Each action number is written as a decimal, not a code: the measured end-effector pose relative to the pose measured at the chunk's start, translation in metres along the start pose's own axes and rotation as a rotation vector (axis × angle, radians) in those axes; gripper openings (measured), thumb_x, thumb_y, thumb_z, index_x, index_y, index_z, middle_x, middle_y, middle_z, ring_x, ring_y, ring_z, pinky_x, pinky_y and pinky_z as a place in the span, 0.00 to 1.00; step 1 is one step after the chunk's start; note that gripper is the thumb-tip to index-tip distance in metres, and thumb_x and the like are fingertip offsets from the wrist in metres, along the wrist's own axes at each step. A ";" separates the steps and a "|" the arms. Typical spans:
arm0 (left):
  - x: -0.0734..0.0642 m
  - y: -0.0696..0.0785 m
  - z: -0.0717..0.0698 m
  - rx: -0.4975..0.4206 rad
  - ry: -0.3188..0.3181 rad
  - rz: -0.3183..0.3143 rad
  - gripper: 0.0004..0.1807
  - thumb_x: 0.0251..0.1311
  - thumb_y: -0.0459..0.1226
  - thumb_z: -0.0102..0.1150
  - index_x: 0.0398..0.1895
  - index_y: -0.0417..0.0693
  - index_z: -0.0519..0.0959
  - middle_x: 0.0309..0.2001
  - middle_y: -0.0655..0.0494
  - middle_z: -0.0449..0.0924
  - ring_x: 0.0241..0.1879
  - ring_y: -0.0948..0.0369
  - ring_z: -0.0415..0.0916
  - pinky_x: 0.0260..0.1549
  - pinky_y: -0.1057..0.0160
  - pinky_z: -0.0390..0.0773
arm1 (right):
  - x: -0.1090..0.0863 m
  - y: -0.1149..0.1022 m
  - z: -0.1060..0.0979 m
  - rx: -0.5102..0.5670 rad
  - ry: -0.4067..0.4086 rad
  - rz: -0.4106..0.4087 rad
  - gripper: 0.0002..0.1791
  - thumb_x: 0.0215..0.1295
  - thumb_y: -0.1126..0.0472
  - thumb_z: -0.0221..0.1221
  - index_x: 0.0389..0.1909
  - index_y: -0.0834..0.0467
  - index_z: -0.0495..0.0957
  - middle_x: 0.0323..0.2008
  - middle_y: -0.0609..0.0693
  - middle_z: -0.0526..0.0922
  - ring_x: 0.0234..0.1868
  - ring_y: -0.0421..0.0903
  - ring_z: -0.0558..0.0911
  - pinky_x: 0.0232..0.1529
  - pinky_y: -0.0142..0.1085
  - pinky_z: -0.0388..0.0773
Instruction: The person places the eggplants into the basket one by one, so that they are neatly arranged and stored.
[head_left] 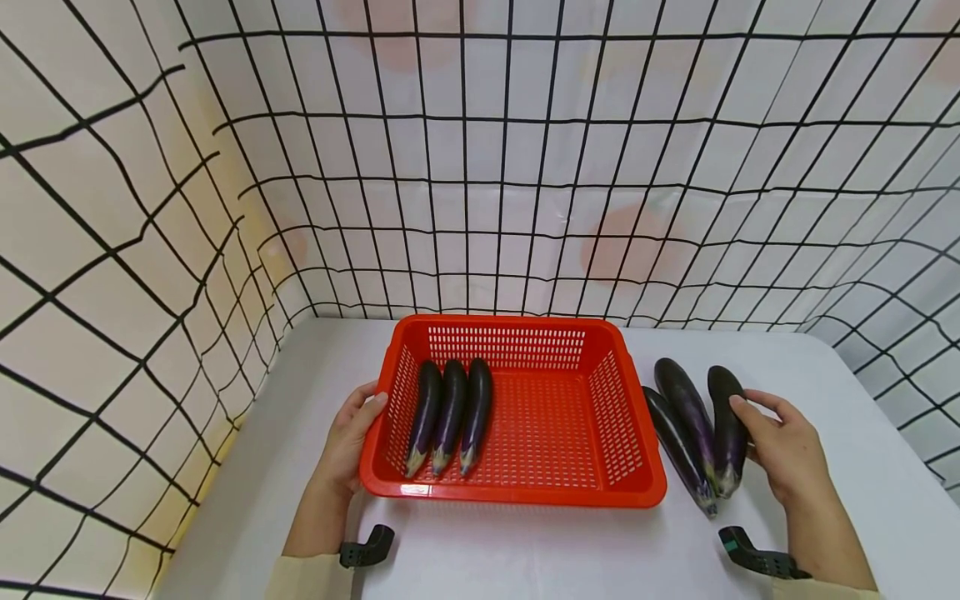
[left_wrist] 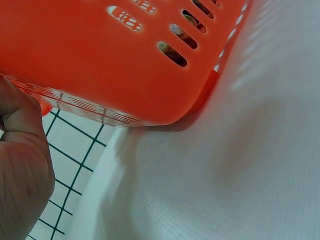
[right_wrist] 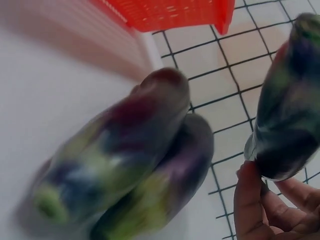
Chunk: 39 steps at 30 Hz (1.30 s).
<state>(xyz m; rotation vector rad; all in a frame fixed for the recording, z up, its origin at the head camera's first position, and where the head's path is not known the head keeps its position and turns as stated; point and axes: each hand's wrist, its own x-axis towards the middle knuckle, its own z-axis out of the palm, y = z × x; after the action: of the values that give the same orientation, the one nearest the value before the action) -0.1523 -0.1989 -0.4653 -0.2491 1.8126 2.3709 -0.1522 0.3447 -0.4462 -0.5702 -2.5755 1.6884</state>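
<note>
A red plastic basket (head_left: 547, 433) with slotted walls stands on the white table. Three dark purple eggplants (head_left: 450, 417) lie side by side along its left part. My left hand (head_left: 351, 433) grips the basket's left rim, thumb on top; the left wrist view shows the basket's wall (left_wrist: 125, 75) close up. To the right of the basket are more eggplants (head_left: 684, 408). My right hand (head_left: 787, 442) holds the rightmost eggplant (head_left: 726, 425) between thumb and fingers. In the right wrist view this eggplant (right_wrist: 290, 110) is apart from two others (right_wrist: 125, 140).
Black wire grid panels (head_left: 525, 150) rise behind the table and on both sides, with pale sheeting beyond. The white tabletop (head_left: 525, 550) runs in front of the basket. A black strap with a camera mount (head_left: 757, 557) sits on each wrist.
</note>
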 end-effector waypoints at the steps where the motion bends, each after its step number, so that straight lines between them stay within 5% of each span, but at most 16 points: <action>1: 0.000 0.000 0.000 0.001 -0.001 0.000 0.22 0.75 0.49 0.53 0.67 0.55 0.66 0.58 0.48 0.79 0.52 0.52 0.86 0.50 0.50 0.86 | 0.000 -0.002 0.000 0.000 -0.005 -0.005 0.38 0.73 0.39 0.55 0.72 0.61 0.62 0.29 0.22 0.77 0.33 0.26 0.82 0.32 0.25 0.84; 22: 0.000 0.000 0.001 0.005 0.012 0.006 0.22 0.75 0.48 0.52 0.66 0.55 0.66 0.57 0.48 0.80 0.51 0.53 0.87 0.49 0.50 0.87 | -0.010 -0.045 0.023 -0.071 -0.073 -0.102 0.41 0.75 0.40 0.53 0.77 0.62 0.56 0.36 0.28 0.80 0.36 0.27 0.82 0.36 0.24 0.85; 28: 0.001 -0.001 0.001 -0.014 0.004 0.011 0.20 0.76 0.47 0.52 0.66 0.56 0.66 0.57 0.49 0.79 0.51 0.53 0.86 0.49 0.50 0.87 | -0.014 -0.060 0.031 -0.104 -0.075 -0.157 0.40 0.75 0.42 0.54 0.76 0.62 0.57 0.42 0.39 0.84 0.36 0.28 0.83 0.38 0.29 0.87; 39: 0.001 -0.001 0.000 -0.015 0.003 0.015 0.20 0.76 0.47 0.52 0.65 0.56 0.66 0.57 0.49 0.80 0.51 0.53 0.86 0.49 0.50 0.87 | -0.021 -0.094 0.041 -0.097 -0.169 -0.279 0.39 0.75 0.43 0.55 0.76 0.60 0.58 0.44 0.43 0.88 0.37 0.34 0.88 0.43 0.37 0.89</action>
<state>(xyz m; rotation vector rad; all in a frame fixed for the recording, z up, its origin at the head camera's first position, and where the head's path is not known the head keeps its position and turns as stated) -0.1530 -0.1983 -0.4665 -0.2415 1.8048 2.3965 -0.1689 0.2687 -0.3760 -0.0628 -2.7055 1.5890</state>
